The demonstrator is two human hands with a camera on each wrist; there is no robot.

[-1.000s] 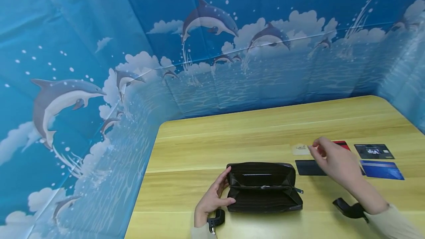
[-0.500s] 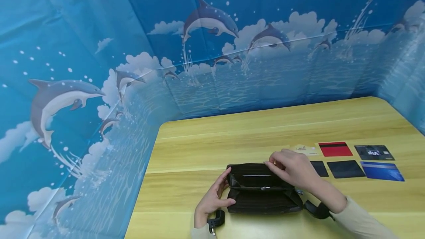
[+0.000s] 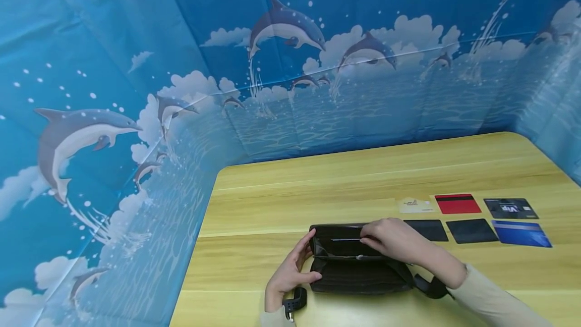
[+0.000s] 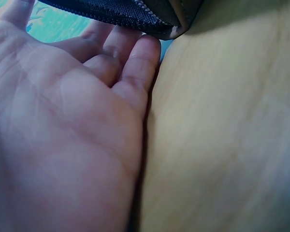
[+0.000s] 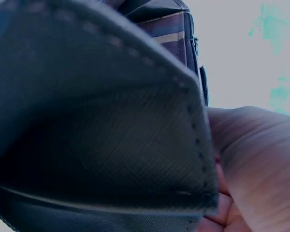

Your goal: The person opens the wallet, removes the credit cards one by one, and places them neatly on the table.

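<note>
A dark zip-around wallet lies spread apart on the table, its inner pockets showing. My left hand grips its left side, thumb on the near half and fingers at the far half; in the left wrist view, curled fingers meet the zipped edge. My right hand reaches into the far half from the right, fingertips at the right end of a thin pale edge in a pocket. In the right wrist view the wallet's stitched side panel covers most of the fingers, so I cannot tell what they pinch.
Right of the wallet, cards lie in two rows: a cream card, a red card and a black VIP card behind, two dark cards and a blue card in front. A dolphin-print curtain surrounds the wooden table.
My right hand has moved left from above the cards to the wallet, and its fingertips have dipped into the far half. My left hand has stayed on the wallet's left side.
</note>
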